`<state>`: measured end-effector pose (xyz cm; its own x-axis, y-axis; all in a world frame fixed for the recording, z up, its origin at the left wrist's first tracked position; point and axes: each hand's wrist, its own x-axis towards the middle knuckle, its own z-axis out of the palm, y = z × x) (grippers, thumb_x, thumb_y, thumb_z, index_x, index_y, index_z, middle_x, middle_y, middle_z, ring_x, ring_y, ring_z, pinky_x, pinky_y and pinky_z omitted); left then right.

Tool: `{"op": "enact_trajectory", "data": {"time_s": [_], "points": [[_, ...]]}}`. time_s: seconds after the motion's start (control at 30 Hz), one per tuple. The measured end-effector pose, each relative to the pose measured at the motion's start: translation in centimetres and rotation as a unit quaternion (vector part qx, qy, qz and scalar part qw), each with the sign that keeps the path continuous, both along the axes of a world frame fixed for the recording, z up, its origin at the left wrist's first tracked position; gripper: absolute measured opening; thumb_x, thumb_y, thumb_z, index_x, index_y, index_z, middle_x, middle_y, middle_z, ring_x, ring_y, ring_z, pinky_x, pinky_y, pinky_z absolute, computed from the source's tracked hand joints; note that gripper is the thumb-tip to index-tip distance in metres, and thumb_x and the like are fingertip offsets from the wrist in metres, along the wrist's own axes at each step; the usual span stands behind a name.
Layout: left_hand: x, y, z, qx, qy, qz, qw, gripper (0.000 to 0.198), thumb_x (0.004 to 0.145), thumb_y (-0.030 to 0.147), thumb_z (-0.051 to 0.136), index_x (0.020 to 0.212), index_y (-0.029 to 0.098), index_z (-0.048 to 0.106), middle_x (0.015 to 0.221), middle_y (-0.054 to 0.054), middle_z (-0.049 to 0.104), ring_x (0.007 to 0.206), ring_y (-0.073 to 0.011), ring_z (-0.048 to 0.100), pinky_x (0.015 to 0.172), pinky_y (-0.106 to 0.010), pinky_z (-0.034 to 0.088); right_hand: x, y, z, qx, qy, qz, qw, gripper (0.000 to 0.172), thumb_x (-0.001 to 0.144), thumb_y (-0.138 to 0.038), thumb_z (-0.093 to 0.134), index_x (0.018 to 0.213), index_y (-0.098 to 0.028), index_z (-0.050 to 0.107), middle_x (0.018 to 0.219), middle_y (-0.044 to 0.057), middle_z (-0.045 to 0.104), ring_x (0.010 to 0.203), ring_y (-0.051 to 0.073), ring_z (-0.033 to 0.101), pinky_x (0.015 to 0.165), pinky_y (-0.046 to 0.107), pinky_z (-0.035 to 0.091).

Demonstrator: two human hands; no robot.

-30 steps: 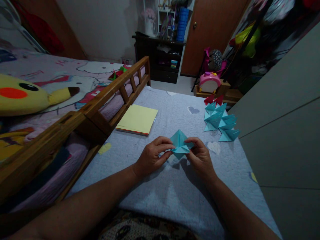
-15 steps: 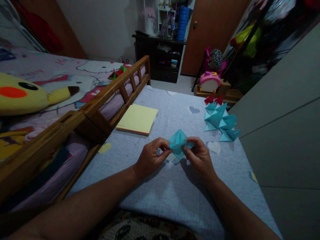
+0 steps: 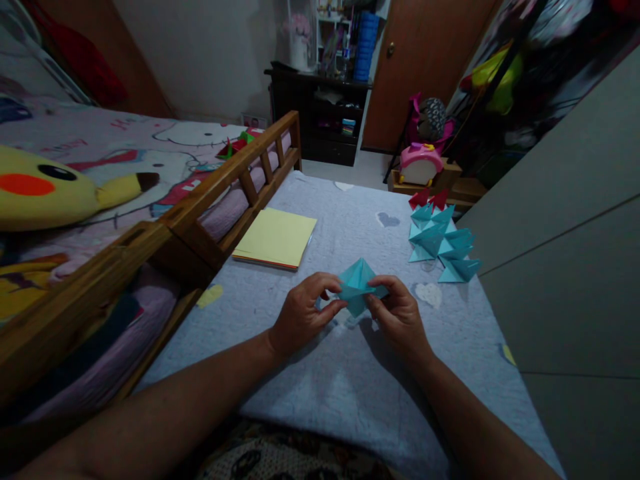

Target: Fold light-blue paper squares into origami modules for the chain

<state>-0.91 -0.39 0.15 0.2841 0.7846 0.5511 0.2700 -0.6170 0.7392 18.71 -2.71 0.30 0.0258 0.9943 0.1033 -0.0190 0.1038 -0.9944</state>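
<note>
A light-blue sheet of origami paper (image 3: pixel 358 283), partly folded with creased points, is held just above the bed sheet between both hands. My left hand (image 3: pixel 307 310) has thumb and fingertips at its left edge. On the other side, my right hand (image 3: pixel 400 313) pinches the right corner between thumb and index finger. Farther right lie several folded blue paper pieces (image 3: pixel 430 233) with pointed tips, and red folded pieces (image 3: pixel 429 199) sit behind them. To the left of my hands rests a stack of square paper (image 3: pixel 276 238), yellow on top.
A wooden bed rail (image 3: pixel 225 173) runs along the left, with a yellow plush toy (image 3: pixel 45 190) on the bed beyond. A pale cabinet (image 3: pixel 575 233) borders the right side. Behind the bed sheet (image 3: pixel 345 213) stand a dark cabinet (image 3: pixel 320 113) and a pink toy case (image 3: pixel 420 165).
The fingers of my left hand have parted a little at the left edge of the light-blue paper. My right hand keeps its pinch, almost unmoved.
</note>
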Motion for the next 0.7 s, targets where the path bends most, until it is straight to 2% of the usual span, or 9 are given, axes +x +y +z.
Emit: {"op": "enact_trajectory", "data": {"time_s": [0.13, 0.3, 0.43, 0.57, 0.7], "points": [[0.08, -0.03, 0.07, 0.022, 0.011, 0.038, 0.999, 0.012, 0.088, 0.020, 0.071, 0.097, 0.021, 0.063, 0.112, -0.005, 0.057, 0.089, -0.0149, 0.062, 0.071, -0.026, 0.056, -0.27, -0.03, 0.40, 0.000, -0.005, -0.002, 1.000, 0.022, 0.083, -0.038, 0.073, 0.095, -0.024, 0.060, 0.069, -0.005, 0.051, 0.053, 0.010, 0.041, 0.048, 0.023, 0.033], [0.10, -0.07, 0.09, 0.024, 0.003, 0.081, 0.996, 0.021, 0.086, 0.024, 0.075, 0.093, 0.021, 0.056, 0.098, -0.001, 0.053, 0.073, -0.0117, 0.055, 0.068, -0.025, 0.053, -0.43, -0.05, 0.53, 0.001, -0.008, -0.006, 1.000, 0.023, 0.083, -0.038, 0.072, 0.097, -0.024, 0.060, 0.066, -0.006, 0.051, 0.053, 0.011, 0.043, 0.048, 0.023, 0.034], [0.13, 0.06, 0.20, 0.028, 0.024, 0.065, 0.997, 0.019, 0.087, 0.020, 0.073, 0.093, 0.021, 0.056, 0.084, 0.002, 0.054, 0.073, -0.0135, 0.056, 0.071, -0.027, 0.049, -0.42, -0.12, 0.20, 0.003, -0.018, -0.018, 1.000, 0.021, 0.083, -0.038, 0.072, 0.097, -0.024, 0.062, 0.067, -0.005, 0.052, 0.053, 0.011, 0.043, 0.049, 0.023, 0.036], [0.10, 0.03, 0.23, 0.020, 0.019, 0.051, 0.998, 0.018, 0.087, 0.016, 0.071, 0.097, 0.021, 0.057, 0.091, 0.000, 0.059, 0.079, -0.0141, 0.060, 0.075, -0.028, 0.052, -0.33, -0.24, -0.10, 0.005, -0.021, -0.019, 1.000, 0.019, 0.085, -0.036, 0.071, 0.097, -0.024, 0.063, 0.072, -0.004, 0.055, 0.057, 0.011, 0.047, 0.052, 0.024, 0.037], [0.04, -0.17, 0.32, 0.014, -0.001, 0.045, 0.999, 0.020, 0.087, 0.014, 0.071, 0.100, 0.021, 0.058, 0.096, -0.002, 0.063, 0.086, -0.0157, 0.064, 0.080, -0.029, 0.055, -0.25, -0.26, -0.07, 0.006, -0.031, -0.028, 0.999, 0.016, 0.086, -0.034, 0.069, 0.097, -0.024, 0.062, 0.069, -0.005, 0.054, 0.055, 0.011, 0.044, 0.051, 0.024, 0.035]]}}
